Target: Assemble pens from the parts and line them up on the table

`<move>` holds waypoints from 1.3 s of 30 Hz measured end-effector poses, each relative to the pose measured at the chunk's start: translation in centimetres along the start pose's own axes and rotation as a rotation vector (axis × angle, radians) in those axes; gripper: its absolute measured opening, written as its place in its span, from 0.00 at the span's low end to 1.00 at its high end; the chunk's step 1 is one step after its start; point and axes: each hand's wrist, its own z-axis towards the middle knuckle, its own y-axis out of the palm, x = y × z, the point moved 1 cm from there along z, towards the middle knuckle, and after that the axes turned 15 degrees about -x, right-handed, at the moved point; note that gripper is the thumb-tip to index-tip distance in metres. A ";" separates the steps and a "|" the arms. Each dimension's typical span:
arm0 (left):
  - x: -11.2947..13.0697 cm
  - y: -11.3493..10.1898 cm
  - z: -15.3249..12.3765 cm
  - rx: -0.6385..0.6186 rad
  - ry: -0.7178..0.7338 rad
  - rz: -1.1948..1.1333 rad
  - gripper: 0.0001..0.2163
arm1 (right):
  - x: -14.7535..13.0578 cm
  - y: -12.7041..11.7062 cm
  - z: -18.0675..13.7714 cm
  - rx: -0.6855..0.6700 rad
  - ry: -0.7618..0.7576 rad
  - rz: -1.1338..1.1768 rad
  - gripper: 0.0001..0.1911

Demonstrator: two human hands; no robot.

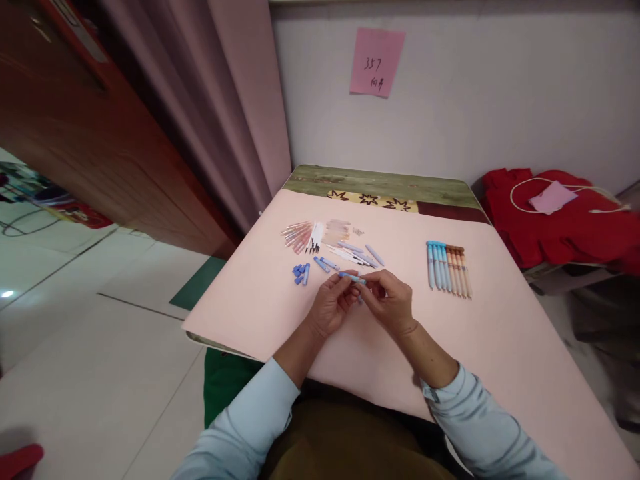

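Between my two hands, over the table's middle, I hold a blue pen barrel [353, 277]. My left hand [331, 301] pinches its darker blue end. The fingers of my right hand [390, 300] are closed on its other end. Just beyond lie white pen refills [345, 253] and light blue barrels [374, 255]. Left of them are several dark blue caps [299, 272] and short blue pen parts [325, 264]. Farther back lie brownish pen parts [299, 236], black-tipped pieces [314, 241], pale clear parts [337, 231] and tiny springs [358, 231].
Blue and brown pens [447, 270] lie in a neat row at the right of the pink-covered table [500, 373]. A red cloth [555, 227] with a white cord is beyond the right edge. A wooden door [125, 153] and curtain [240, 87] border the left; a wall stands behind.
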 end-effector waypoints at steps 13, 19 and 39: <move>2.8 -0.3 -0.1 0.284 0.127 -0.104 0.12 | 3.4 -1.8 0.4 -0.201 0.645 -0.217 0.08; 2.4 -0.1 -0.3 0.250 0.068 -0.060 0.08 | 3.8 -0.5 0.0 -0.338 0.564 -0.310 0.09; 0.5 -0.1 -1.0 0.036 -0.008 0.072 0.18 | 2.8 -0.1 0.0 -0.079 0.315 -0.090 0.09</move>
